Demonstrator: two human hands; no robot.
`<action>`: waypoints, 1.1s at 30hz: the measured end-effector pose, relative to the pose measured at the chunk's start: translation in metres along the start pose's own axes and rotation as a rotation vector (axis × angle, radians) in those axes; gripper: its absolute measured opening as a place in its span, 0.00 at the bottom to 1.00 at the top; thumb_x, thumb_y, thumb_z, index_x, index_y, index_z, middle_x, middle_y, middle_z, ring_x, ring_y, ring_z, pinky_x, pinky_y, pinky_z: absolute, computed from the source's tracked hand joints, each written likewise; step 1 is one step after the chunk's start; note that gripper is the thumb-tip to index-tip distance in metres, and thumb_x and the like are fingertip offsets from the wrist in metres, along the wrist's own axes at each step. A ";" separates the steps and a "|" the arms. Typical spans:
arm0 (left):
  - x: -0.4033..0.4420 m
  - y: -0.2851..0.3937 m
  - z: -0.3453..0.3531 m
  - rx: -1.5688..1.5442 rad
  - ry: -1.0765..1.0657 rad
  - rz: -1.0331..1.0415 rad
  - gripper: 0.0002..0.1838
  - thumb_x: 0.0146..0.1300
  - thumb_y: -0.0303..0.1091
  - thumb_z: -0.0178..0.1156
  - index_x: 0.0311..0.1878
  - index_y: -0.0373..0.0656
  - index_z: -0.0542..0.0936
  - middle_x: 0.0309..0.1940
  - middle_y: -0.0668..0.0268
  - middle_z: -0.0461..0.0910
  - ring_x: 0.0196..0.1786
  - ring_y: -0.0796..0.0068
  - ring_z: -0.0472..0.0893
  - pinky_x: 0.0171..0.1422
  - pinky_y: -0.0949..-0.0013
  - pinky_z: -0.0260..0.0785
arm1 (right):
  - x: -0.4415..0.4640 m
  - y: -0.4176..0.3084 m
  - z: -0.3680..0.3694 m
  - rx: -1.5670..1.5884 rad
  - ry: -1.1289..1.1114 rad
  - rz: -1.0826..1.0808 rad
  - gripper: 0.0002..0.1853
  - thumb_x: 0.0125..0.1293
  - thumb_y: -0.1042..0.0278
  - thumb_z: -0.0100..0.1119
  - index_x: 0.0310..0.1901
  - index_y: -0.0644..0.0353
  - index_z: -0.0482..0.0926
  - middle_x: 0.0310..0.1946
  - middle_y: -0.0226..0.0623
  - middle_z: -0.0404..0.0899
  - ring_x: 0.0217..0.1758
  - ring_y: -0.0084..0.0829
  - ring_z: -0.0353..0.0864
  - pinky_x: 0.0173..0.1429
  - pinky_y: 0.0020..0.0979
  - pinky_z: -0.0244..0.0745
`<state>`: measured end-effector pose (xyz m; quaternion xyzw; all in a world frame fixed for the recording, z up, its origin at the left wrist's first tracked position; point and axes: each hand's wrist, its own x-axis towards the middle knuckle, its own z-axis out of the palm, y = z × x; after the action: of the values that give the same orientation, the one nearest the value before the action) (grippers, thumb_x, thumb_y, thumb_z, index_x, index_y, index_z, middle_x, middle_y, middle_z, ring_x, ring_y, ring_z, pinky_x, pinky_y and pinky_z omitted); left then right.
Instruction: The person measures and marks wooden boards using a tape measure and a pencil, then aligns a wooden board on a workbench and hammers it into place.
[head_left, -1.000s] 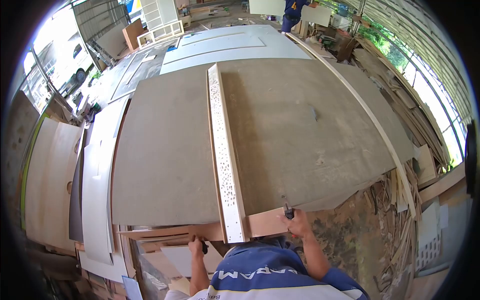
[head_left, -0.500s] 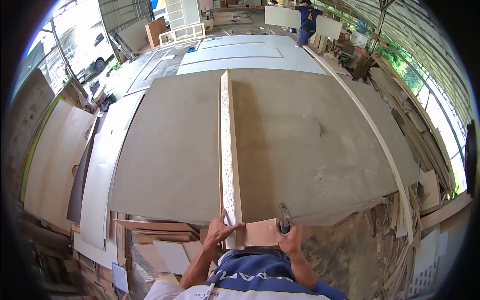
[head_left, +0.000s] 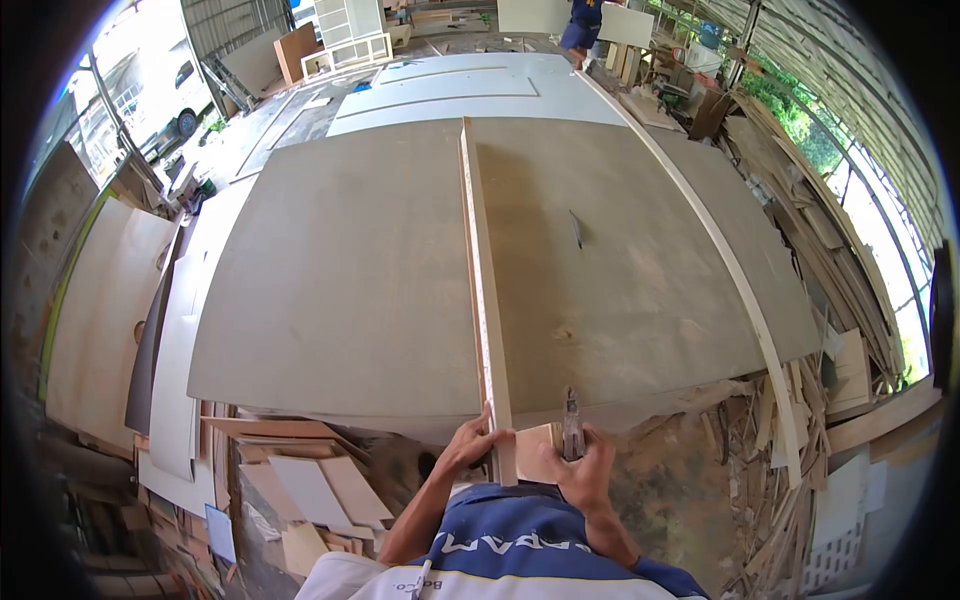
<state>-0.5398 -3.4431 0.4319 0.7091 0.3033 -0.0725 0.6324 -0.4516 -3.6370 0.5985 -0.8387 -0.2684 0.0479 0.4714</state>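
A long, narrow wooden board (head_left: 484, 300) runs lengthwise over a large brown panel (head_left: 330, 280), its near end close to my body. My left hand (head_left: 468, 446) is closed on that near end, thumb across the top. My right hand (head_left: 588, 468) is wrapped around a dark metal hand tool (head_left: 572, 425) whose head points away from me; its exact kind is unclear. The same hand touches a short pale wood piece (head_left: 537, 448), which sits between it and the long board. A small dark thin object (head_left: 576, 230) lies on the panel.
A thin strip (head_left: 715, 225) crosses the panel's right side. Wood offcuts (head_left: 320, 495) lie at lower left, and stacked boards (head_left: 810, 220) at right. White panels (head_left: 470, 90) lie beyond. A person (head_left: 583, 25) stands at the back near a pale board.
The long board has turned, so its speckled face now shows as a thin edge. Both hands have shifted right with it. My view has tilted, and the person behind sits higher in frame.
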 end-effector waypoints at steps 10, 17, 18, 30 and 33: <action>0.019 0.005 0.045 -0.323 -0.217 0.119 0.23 0.62 0.40 0.62 0.57 0.37 0.79 0.56 0.63 0.79 0.59 0.72 0.75 0.67 0.66 0.64 | 0.001 0.007 -0.022 0.090 -0.013 -0.039 0.15 0.52 0.62 0.73 0.25 0.63 0.76 0.20 0.39 0.73 0.23 0.36 0.76 0.29 0.33 0.69; 0.023 -0.001 0.042 -0.194 -0.199 0.122 0.22 0.59 0.43 0.65 0.50 0.37 0.83 0.52 0.62 0.81 0.55 0.70 0.76 0.65 0.66 0.64 | 0.005 0.057 -0.012 0.348 0.143 0.269 0.12 0.59 0.65 0.70 0.35 0.67 0.82 0.20 0.28 0.79 0.21 0.19 0.76 0.27 0.25 0.70; 0.025 -0.004 0.044 -0.181 -0.174 0.118 0.24 0.57 0.46 0.67 0.49 0.36 0.84 0.51 0.62 0.82 0.55 0.71 0.76 0.66 0.67 0.63 | 0.008 0.075 -0.010 0.348 0.140 0.257 0.12 0.59 0.65 0.70 0.35 0.67 0.82 0.20 0.28 0.79 0.21 0.19 0.76 0.27 0.25 0.70; 0.017 -0.005 0.048 -0.169 -0.092 0.066 0.40 0.56 0.50 0.66 0.70 0.42 0.68 0.54 0.58 0.81 0.59 0.69 0.75 0.69 0.64 0.61 | 0.097 0.199 -0.009 0.506 0.073 0.693 0.14 0.70 0.61 0.56 0.30 0.62 0.72 0.21 0.36 0.75 0.15 0.24 0.72 0.16 0.27 0.64; 0.007 -0.014 0.057 -0.265 -0.068 0.130 0.27 0.62 0.43 0.60 0.60 0.35 0.77 0.58 0.62 0.78 0.62 0.71 0.72 0.71 0.66 0.59 | 0.113 0.232 0.005 0.569 0.090 0.638 0.12 0.70 0.62 0.56 0.33 0.62 0.72 0.22 0.38 0.77 0.16 0.26 0.74 0.17 0.28 0.66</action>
<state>-0.5256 -3.4939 0.4052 0.6347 0.2422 -0.0146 0.7337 -0.2634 -3.6728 0.4260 -0.7176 0.0490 0.2266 0.6568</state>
